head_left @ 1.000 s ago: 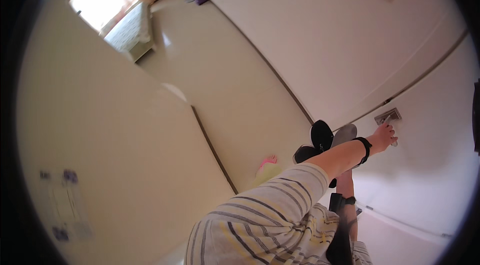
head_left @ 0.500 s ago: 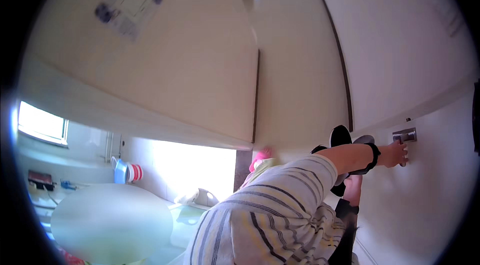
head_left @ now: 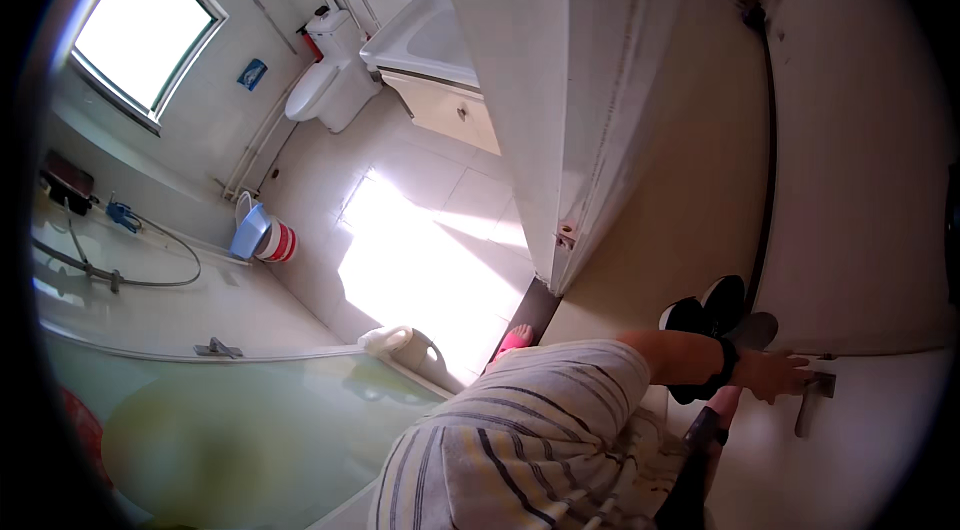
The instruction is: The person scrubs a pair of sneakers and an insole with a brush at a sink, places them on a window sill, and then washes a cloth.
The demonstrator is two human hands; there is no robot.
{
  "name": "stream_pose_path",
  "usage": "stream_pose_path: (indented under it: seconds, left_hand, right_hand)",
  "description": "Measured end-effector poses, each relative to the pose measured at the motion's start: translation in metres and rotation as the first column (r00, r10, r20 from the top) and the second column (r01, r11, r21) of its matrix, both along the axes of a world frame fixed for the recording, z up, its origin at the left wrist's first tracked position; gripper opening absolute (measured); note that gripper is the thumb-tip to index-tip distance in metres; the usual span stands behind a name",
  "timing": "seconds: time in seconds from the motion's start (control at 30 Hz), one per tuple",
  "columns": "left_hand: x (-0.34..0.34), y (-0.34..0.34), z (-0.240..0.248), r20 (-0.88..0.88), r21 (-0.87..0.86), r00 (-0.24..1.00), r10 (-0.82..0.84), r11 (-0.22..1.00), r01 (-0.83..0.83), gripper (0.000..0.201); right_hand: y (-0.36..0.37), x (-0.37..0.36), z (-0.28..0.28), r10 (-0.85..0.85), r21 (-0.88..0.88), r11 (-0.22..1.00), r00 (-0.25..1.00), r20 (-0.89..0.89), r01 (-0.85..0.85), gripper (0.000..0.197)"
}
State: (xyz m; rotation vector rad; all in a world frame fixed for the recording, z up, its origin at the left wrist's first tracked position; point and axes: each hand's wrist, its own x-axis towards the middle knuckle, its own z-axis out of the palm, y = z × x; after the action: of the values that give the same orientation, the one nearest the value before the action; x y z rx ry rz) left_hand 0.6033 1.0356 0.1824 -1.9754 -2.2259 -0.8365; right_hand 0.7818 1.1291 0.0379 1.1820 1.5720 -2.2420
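White-painted, a door [head_left: 870,440] is seen at the lower right, with a metal lever handle [head_left: 818,387] fixed near its edge. The handle is reached by the left hand [head_left: 770,377], stretched across from a striped sleeve [head_left: 540,390] and banded at the wrist by a black strap [head_left: 724,362]. Its fingers are spread and nearly straight, their tips at the handle's plate; the lever, angled downward, is not wrapped by them. Whether the plate is actually touched is not clear.

Below that forearm, the right hand [head_left: 728,402] is only partly shown. Its fingers are hidden, so their grip cannot be judged. Dark shoes [head_left: 722,302], black and grey, are seen just beyond it, partly covered by the left forearm; they are probably being carried, though no hold is visible.

As for progress, the handle has been reached. No firm grasp on the lever is shown, and whether the door is latched or ajar cannot be made out. No setting-down of the shoes is shown.

To the left, a sunlit bathroom is seen through a white door frame [head_left: 567,180]. A toilet [head_left: 335,80], a washbasin [head_left: 430,35] and a red-and-white bucket [head_left: 277,242] are placed inside. A foot in a pink slipper [head_left: 515,340] is seen beside the threshold.
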Motion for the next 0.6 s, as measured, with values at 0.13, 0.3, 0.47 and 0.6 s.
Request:
stream_pose_path:
  seconds: [0.13,0.3,0.47,0.6]
  left_hand:
    - [-0.003,-0.081,0.007,0.110,-0.035,0.992,0.055,0.998,-0.052,0.068]
    - [-0.007,-0.143,-0.007,0.267,0.126,0.963,0.022,0.990,-0.058,0.060]
    - [-0.003,-0.178,0.007,0.393,0.214,0.920,0.002,0.972,-0.094,0.056]
    - [-0.013,-0.211,0.019,0.454,-0.154,0.862,0.226,0.973,-0.174,0.043]
  right_hand:
    - [-0.044,0.031,0.015,0.050,0.138,0.988,0.993,0.104,-0.064,0.045]
    - [-0.081,0.024,0.035,0.138,0.245,0.953,0.973,0.184,-0.181,0.046]
    - [-0.131,-0.021,0.045,0.231,0.294,0.918,0.961,0.150,-0.267,0.046]
    - [-0.168,-0.061,0.040,0.307,0.284,0.904,0.947,0.092,-0.321,0.047]
